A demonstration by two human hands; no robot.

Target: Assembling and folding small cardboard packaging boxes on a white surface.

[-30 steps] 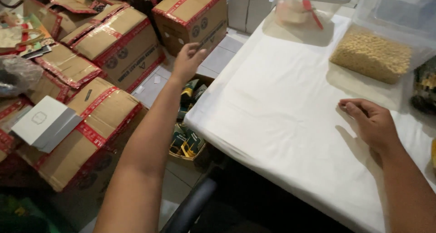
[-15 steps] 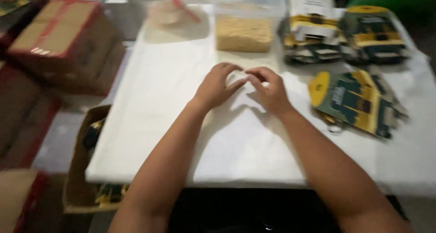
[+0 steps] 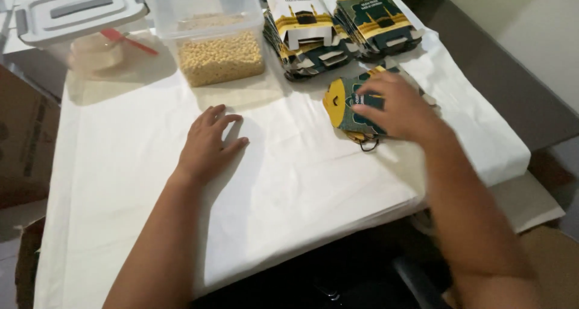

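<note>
On white cloth (image 3: pixel 120 164), flat printed cartons (image 3: pixel 350 107)

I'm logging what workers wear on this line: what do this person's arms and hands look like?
Both forearms are bare to the frame edge, with no sleeves in view. The left hand and right hand show no gloves, rings, watch or bands; the right is slightly blurred.
</note>
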